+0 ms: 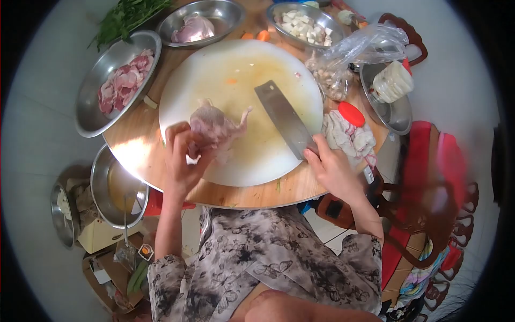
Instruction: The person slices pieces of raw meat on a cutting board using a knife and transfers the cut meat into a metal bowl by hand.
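Observation:
A piece of raw poultry (214, 126) with pale, bumpy skin and a thin limb sticking out to the right is over the left part of a round white cutting board (257, 166). The fingers of my left hand (185, 153) are closed on its near left end. My right hand (333, 165) grips a cleaver (285, 118) at the board's right side. The handle is hidden inside my fingers. Its broad blade points up and left, over or flat against the board; I cannot tell which. A gap separates blade and poultry.
Around the board stand metal bowls with cut meat (126, 83), a pale meat piece (193, 29) and white cubes (306, 27). To the right are a plastic bag (335, 80), a cloth (348, 137), a red lid (351, 114) and a jar (393, 83). A metal pot (99, 185) stands lower left.

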